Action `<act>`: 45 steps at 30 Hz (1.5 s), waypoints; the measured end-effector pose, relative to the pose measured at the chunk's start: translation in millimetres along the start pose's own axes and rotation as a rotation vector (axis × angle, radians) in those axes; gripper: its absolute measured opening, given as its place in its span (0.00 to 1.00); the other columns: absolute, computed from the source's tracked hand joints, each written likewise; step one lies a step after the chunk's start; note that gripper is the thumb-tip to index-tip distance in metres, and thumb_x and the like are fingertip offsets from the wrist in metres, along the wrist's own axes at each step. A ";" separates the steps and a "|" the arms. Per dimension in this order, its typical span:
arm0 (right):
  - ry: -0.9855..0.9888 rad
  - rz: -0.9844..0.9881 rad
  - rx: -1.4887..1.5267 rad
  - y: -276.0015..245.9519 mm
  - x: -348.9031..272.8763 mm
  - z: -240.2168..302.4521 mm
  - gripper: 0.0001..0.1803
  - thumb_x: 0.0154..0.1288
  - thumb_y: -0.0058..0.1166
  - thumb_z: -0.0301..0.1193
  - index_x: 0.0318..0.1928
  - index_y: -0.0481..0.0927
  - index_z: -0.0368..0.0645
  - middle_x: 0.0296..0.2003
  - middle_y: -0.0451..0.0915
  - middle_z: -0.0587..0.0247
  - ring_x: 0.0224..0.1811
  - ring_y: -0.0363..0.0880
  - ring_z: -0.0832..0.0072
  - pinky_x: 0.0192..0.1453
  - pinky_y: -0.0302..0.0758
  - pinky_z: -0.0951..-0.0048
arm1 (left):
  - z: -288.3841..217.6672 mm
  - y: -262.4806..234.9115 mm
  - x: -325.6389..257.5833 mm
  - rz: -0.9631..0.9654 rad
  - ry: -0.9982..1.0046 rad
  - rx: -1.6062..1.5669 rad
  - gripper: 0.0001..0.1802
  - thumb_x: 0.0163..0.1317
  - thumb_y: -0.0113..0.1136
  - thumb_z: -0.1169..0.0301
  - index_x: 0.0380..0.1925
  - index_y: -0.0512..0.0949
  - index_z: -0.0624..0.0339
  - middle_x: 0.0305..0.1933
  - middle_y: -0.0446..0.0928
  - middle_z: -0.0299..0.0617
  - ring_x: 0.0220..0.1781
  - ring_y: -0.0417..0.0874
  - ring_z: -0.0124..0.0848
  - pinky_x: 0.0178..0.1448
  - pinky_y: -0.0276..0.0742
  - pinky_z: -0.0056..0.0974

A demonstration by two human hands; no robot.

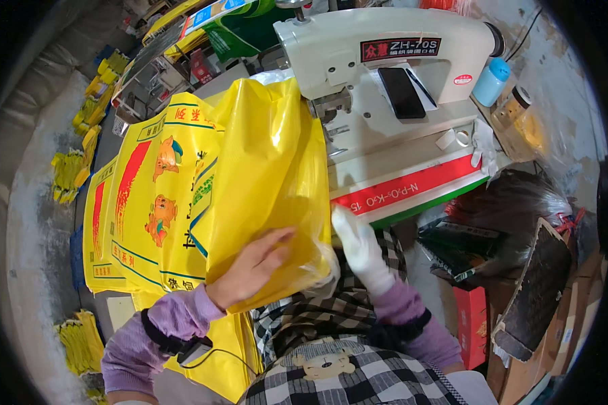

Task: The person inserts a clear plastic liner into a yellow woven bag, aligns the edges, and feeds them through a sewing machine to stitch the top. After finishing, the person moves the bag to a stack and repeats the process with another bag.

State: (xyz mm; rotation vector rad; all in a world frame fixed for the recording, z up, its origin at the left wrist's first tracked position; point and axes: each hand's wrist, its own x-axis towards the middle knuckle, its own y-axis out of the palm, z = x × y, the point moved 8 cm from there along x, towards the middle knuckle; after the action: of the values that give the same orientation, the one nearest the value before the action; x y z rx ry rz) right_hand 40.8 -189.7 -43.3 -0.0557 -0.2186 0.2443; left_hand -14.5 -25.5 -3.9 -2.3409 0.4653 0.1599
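Observation:
A large glossy yellow bag [270, 169] stands across my lap, its right edge close to the sewing machine [344, 47]. My left hand [250, 266] is bare and lies against the lower part of this bag, fingers stretched and slightly apart. Beside the bag's right edge is my right hand [361, 250] in a white glove, its fingers extended upward; whether they touch the bag I cannot tell. Clear plastic film [325, 273] pokes out at the bag's lower right. More printed yellow bags [162, 182] with cartoon pigs overlap to the left.
A black phone [402, 92] and a pen rest on the machine's base. To its right stand a light-blue bottle [491, 82] and a jar [512, 104]. A white glove [483, 145] hangs at the table's corner. Cardboard [537, 290] and dark plastic bags lie at the right.

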 end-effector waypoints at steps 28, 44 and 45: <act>0.211 0.029 -0.502 -11.0 -18.8 -2.1 0.36 0.59 0.59 0.41 0.64 0.66 0.38 0.26 0.79 0.48 0.29 0.81 0.52 0.32 0.75 0.58 | -37.2 60.5 -2.2 0.308 0.412 0.348 0.05 0.60 0.56 0.72 0.31 0.71 0.61 0.32 0.76 0.49 0.30 0.80 0.51 0.33 0.75 0.50; 0.433 0.142 -0.125 -12.2 -81.7 -12.9 0.23 0.62 0.54 0.37 0.55 0.76 0.38 0.31 0.80 0.40 0.35 0.82 0.50 0.40 0.76 0.57 | -32.4 109.1 -16.0 0.509 0.335 0.369 0.11 0.59 0.50 0.76 0.43 0.69 0.62 0.39 0.74 0.49 0.39 0.80 0.50 0.40 0.76 0.46; 0.437 0.140 -0.128 -7.0 -77.3 -15.7 0.23 0.62 0.54 0.37 0.55 0.76 0.38 0.31 0.80 0.40 0.35 0.82 0.50 0.40 0.76 0.57 | -37.5 113.5 -19.4 0.507 0.403 0.410 0.11 0.60 0.50 0.76 0.44 0.69 0.62 0.38 0.75 0.49 0.39 0.81 0.50 0.39 0.77 0.45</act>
State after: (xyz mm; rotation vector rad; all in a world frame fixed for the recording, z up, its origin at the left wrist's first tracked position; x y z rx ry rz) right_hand -27.2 -216.0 -74.1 -0.2485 0.2061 0.3502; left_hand -75.8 -121.5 -45.1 -1.8099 1.1696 -0.1637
